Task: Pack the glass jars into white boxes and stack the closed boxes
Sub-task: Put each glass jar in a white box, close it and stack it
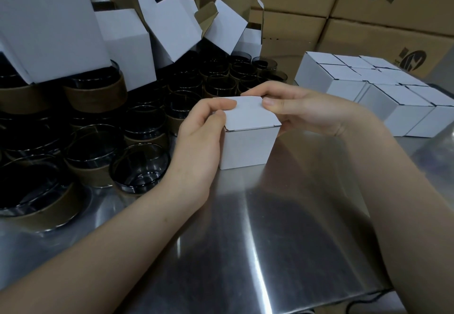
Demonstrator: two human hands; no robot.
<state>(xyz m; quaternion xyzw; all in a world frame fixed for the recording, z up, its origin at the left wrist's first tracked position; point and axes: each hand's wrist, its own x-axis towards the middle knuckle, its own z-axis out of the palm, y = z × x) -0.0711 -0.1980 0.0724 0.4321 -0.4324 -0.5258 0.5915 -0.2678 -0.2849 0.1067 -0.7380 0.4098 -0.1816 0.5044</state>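
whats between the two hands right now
A white box on the steel table; the left hand and right hand pinch its lid. Head view.

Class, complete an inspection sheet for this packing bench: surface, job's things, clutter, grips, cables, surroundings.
Surface: shiny steel table, reflective.
Job's things: small white cardboard box, lid down; dark glass jars at left; closed white boxes grouped at right.
Clutter: open white boxes heaped above the jars.
Grips: left hand and right hand both hold the small box.
Cables: thin dark cable below the table's near edge.
Surroundings: brown cardboard cartons stacked behind.
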